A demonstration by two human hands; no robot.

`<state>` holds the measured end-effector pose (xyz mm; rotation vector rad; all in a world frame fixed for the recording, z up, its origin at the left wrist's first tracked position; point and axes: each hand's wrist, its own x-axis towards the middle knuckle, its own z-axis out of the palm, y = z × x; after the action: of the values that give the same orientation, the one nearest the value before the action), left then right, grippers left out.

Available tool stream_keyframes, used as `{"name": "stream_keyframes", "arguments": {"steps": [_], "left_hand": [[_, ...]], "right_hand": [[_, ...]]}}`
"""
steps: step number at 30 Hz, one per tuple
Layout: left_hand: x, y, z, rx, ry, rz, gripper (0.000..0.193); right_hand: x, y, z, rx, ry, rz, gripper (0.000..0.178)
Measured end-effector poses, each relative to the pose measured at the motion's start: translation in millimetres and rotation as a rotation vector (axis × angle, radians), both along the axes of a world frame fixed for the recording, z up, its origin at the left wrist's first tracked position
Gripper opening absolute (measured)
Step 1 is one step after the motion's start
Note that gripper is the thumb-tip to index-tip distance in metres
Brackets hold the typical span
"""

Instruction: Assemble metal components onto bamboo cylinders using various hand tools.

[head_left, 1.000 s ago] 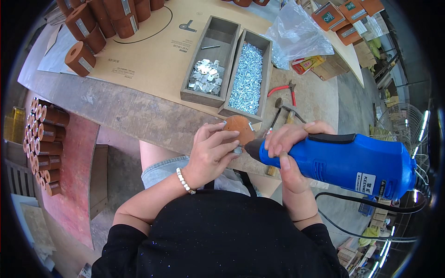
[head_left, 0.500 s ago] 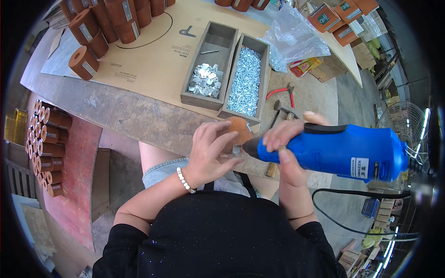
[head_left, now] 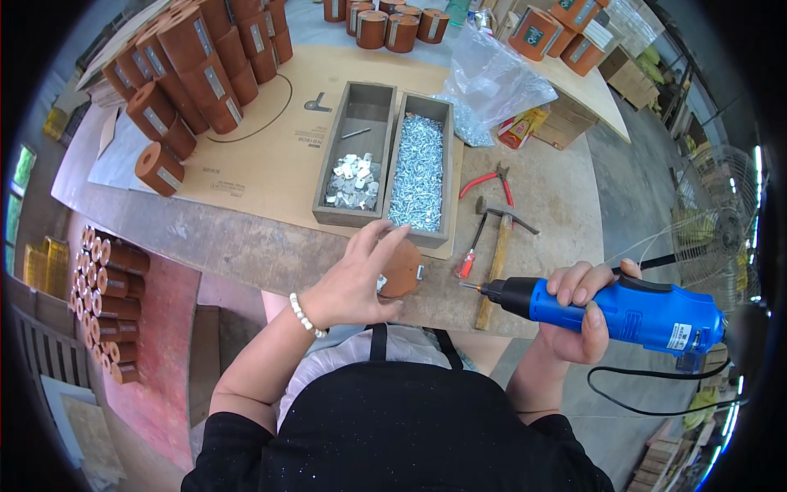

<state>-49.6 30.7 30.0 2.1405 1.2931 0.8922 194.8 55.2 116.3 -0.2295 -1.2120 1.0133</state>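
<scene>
My left hand (head_left: 354, 275) curls around the left side of a brown round wooden block (head_left: 402, 275) at the table's front edge. Small metal pieces show at the block's right rim and by my fingers; part of the block is hidden behind the hand. My right hand (head_left: 582, 307) grips a blue electric screwdriver (head_left: 635, 316), held level with its bit pointing left. Between the bit and the block there is a gap. Just beyond my left hand, one wooden box (head_left: 324, 201) holds small metal plates (head_left: 354, 182) and the box beside it holds many silver screws (head_left: 418, 172).
A hammer (head_left: 494, 271), a red-handled screwdriver (head_left: 467, 264) and red pliers (head_left: 500, 182) lie right of the boxes. Stacked brown cylinders (head_left: 184, 41) stand far left, with more on a reddish board (head_left: 115, 303). A plastic bag (head_left: 492, 78) lies behind; a black cable (head_left: 607, 389) hangs at right.
My right hand has drawn the electric screwdriver right, away from the block. The left hand and block have shifted slightly left and nearer. The view has tilted.
</scene>
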Motion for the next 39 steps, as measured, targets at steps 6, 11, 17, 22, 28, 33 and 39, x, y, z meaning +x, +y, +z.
{"name": "stream_keyframes", "arguments": {"steps": [6,11,17,22,28,33,39], "left_hand": [[5,9,-3,-0.11,-0.11,-0.022,0.09],[-1,38,16,-0.165,0.026,-0.396,0.091],[-6,102,24,-0.218,0.079,-0.155,0.045],[17,139,-29,0.093,0.699,-0.029,0.011],[18,146,-29,0.067,0.649,-0.023,0.007],[17,133,-23,0.226,0.498,0.072,0.006],[17,119,-22,0.241,0.345,0.115,0.008]], "right_hand": [[14,-4,-4,-0.057,0.095,-0.013,0.063],[22,-9,-5,-0.046,0.105,-0.049,0.064],[24,-14,-7,-0.048,0.109,-0.061,0.064],[19,-15,-6,-0.059,0.108,-0.045,0.063],[29,-14,-8,-0.011,0.074,-0.087,0.063],[24,-9,-7,-0.062,0.132,-0.067,0.062],[14,-6,-3,0.003,0.076,-0.048,0.058]]}}
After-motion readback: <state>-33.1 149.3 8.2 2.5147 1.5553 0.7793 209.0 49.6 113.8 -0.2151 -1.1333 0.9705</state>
